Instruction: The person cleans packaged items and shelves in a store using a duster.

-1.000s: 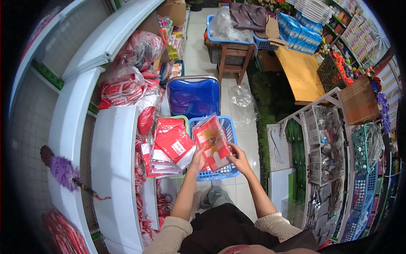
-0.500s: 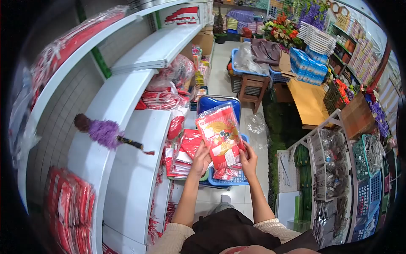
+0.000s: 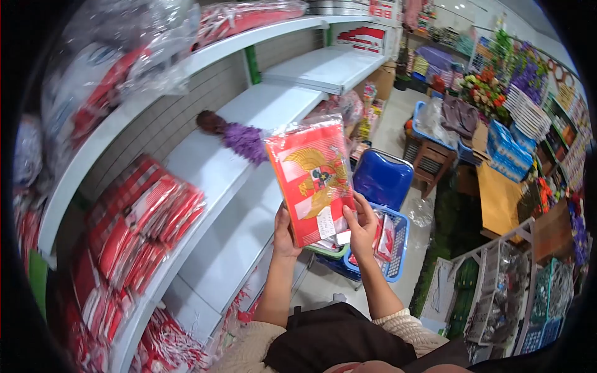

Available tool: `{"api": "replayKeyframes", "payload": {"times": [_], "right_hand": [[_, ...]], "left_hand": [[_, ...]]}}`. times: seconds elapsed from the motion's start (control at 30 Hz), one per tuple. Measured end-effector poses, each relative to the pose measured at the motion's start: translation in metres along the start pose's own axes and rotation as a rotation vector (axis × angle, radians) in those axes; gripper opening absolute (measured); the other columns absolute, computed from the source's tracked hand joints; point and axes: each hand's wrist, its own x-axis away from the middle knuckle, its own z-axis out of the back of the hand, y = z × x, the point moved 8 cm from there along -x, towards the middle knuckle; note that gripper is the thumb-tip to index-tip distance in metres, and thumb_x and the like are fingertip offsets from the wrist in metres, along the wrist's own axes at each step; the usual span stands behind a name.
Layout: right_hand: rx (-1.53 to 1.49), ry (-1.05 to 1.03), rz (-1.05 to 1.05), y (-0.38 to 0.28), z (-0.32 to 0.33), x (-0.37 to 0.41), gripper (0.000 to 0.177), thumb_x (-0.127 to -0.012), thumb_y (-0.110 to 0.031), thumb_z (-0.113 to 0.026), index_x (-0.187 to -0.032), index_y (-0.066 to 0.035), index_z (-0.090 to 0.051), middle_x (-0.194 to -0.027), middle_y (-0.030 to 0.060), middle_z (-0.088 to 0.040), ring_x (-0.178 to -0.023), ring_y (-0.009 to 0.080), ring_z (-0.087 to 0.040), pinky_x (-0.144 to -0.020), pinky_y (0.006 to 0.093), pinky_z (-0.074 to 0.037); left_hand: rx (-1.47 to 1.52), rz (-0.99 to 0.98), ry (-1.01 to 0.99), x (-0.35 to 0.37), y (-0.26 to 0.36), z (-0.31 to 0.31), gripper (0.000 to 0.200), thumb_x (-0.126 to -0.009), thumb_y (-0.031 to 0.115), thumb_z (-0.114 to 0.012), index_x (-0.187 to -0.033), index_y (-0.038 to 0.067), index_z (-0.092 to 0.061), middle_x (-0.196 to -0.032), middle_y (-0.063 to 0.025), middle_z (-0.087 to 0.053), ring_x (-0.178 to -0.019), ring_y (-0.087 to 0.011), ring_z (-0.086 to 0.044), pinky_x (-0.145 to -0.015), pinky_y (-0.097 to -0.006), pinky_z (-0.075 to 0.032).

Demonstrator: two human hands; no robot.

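The long white metal shelves (image 3: 249, 118) run along the person's left. A loose row of red plastic-wrapped bundles (image 3: 146, 214) leans on one of them, close enough to the edge that a careless sweep of an arm could, I judge, tip them off. Below the hands sits a blue plastic lattice basket (image 3: 398, 245) with more red goods in it. Raised above it, in front of the shelves, is a flat red packet (image 3: 311, 177) in clear film, printed with a gold bird emblem. It stands upright and is gripped only along its bottom edge, so the slick film may slip or the top may flop over. A purple feather duster (image 3: 242, 142) lies on the shelf just behind it and could be knocked. The left hand (image 3: 284, 239) has its fingers closed on the lower left corner. The right hand (image 3: 364, 230) pinches the lower right, beside a white label (image 3: 325, 222) that a thumb could peel.
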Motion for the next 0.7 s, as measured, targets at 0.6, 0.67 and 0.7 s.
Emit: {"api": "replayKeyframes", "payload": {"times": [0.6, 0.67, 0.7], "right_hand": [[0.664, -0.356, 0.641, -0.045, -0.155, -0.007, 0.014, -0.078, -0.001, -0.057, -0.091, 0.001, -0.061, -0.09, 0.0131, -0.056, -0.082, 0.0304, -0.051, -0.071, 0.0386, -0.042], [0.741, -0.317, 0.727, -0.041, -0.165, -0.031, 0.019, -0.077, -0.003, -0.057, -0.096, 0.0, -0.059, -0.093, 0.0125, -0.056, -0.085, 0.0315, -0.051, -0.072, 0.0404, -0.042], [0.777, -0.299, 0.753, -0.036, -0.171, -0.044, 0.022, -0.077, -0.004, -0.057, -0.099, -0.001, -0.058, -0.095, 0.0126, -0.056, -0.087, 0.0321, -0.051, -0.073, 0.0413, -0.043]], "left_hand": [[0.253, -0.366, 0.224, 0.036, 0.106, 0.057, 0.072, -0.086, 0.063, -0.035, -0.137, 0.012, -0.029, -0.138, -0.0096, -0.036, -0.122, -0.0304, -0.039, -0.1, -0.049, -0.034], [0.278, -0.355, 0.233, 0.036, 0.106, 0.068, 0.072, -0.086, 0.062, -0.036, -0.137, 0.012, -0.03, -0.138, -0.0093, -0.036, -0.122, -0.0301, -0.04, -0.1, -0.0484, -0.034], [0.26, -0.369, 0.258, 0.036, 0.109, 0.066, 0.072, -0.086, 0.062, -0.036, -0.136, 0.012, -0.031, -0.138, -0.0095, -0.036, -0.122, -0.0304, -0.04, -0.1, -0.0488, -0.034]]}}
